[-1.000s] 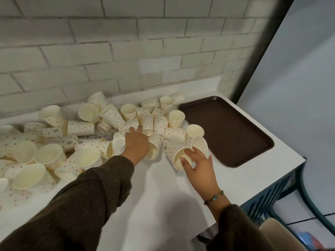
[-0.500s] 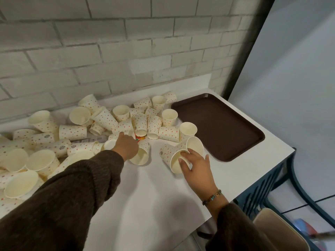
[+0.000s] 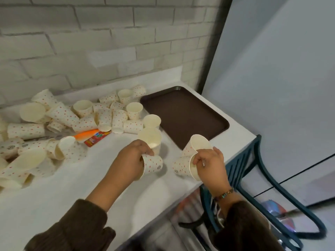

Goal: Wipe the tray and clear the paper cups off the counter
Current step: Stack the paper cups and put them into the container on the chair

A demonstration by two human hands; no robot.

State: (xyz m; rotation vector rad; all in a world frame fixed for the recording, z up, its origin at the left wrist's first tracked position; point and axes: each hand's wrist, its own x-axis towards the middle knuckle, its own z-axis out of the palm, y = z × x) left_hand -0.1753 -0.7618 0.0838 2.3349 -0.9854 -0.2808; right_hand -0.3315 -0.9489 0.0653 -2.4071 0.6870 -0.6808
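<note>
In the head view, the person is gathering paper cups. The left hand (image 3: 130, 160) is gripping a dotted cup (image 3: 153, 164) that is lying sideways, fingers curled round its rim. An upright cup (image 3: 150, 137) is standing just behind that hand; whether the fingers are touching it cannot be told. The right hand (image 3: 208, 163) is pinching the rims of two tilted cups (image 3: 196, 144).

The clearing step looks to be in hand, with most of it left: a heap of cups (image 3: 85, 115) is lying scattered toward the back of the white counter (image 3: 81, 183). The brown tray (image 3: 181, 113) is sitting bare at the counter's right end, near the right hand. The next move probably calls for nesting the held cups together.

An orange-and-red packet (image 3: 94, 136) is lying among the cups. A pale brick wall (image 3: 90, 42) is rising behind the counter, and a blue chair (image 3: 253, 169) is standing beside its right edge.
</note>
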